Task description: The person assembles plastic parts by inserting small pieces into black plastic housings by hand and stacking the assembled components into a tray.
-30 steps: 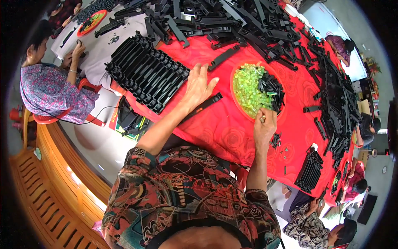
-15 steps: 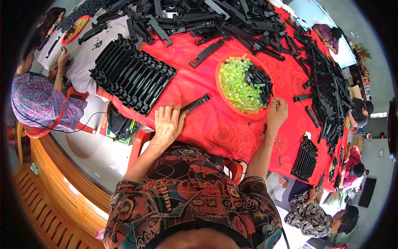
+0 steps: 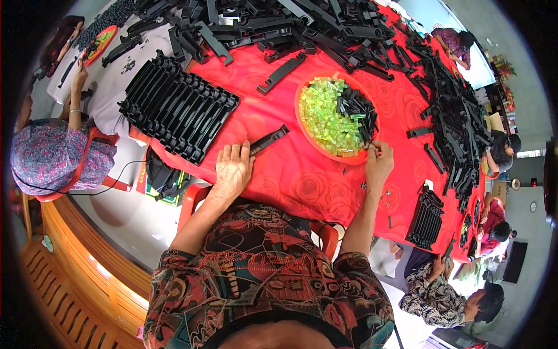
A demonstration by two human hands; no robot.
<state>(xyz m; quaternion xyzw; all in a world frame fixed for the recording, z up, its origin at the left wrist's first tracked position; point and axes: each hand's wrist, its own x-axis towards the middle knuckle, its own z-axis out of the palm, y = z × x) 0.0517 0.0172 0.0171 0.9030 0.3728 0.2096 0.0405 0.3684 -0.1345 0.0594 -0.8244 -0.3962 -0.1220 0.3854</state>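
My left hand (image 3: 232, 168) lies flat on the red cloth of the desk (image 3: 290, 174), fingers (image 3: 235, 152) loosely together and stretched out, their tips touching the near end of a black plastic strip (image 3: 268, 140) that runs away to the far right. It presses rather than pinches; nothing is gripped. My right hand (image 3: 379, 166) sits at the near right rim of the orange bowl (image 3: 302, 125), fingers (image 3: 373, 152) curled and bunched at that rim; I cannot tell whether they pinch a small piece.

The bowl holds a heap of green pieces (image 3: 325, 113) on its left and small black parts (image 3: 356, 107) on its right, just beyond my right fingertips. To the far left of my left hand lies a ribbed stack of black strips (image 3: 174, 104), well apart from the fingers. A big pile of black strips (image 3: 302, 23) covers the far side of the desk and runs down the right edge. A smaller black stack (image 3: 426, 218) sits near the right edge. A few loose small bits (image 3: 388, 193) dot the cloth beside my right wrist.

Another person (image 3: 52, 154) sits at the left, and one more (image 3: 447, 291) at the near right.
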